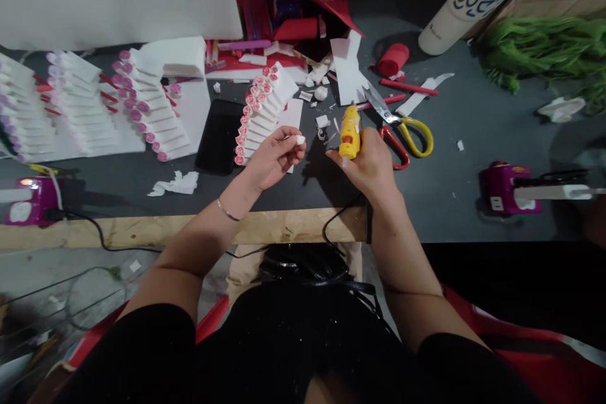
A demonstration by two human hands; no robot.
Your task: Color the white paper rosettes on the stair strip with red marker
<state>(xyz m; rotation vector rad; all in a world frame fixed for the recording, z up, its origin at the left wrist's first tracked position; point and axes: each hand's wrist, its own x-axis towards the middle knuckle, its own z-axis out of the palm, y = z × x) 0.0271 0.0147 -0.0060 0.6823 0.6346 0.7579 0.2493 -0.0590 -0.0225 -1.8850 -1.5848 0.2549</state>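
Observation:
My left hand (276, 158) pinches a small white paper piece (300, 139) between thumb and fingers, just right of a row of pink-tipped white paper flowers (258, 107). My right hand (374, 164) is wrapped round a yellow glue gun (350, 129), its nozzle pointing away from me. Beyond that hand lie scissors (391, 118) with one red and one yellow handle loop. White paper scraps (322, 121) are scattered between the two hands and the flowers.
More rows of paper flowers (146, 107) and a black phone (215, 137) lie left. At right are a white bottle (454, 12), green stringy material (544, 44) and a purple power socket box (509, 189). A wooden strip (293, 225) runs along the table's front edge.

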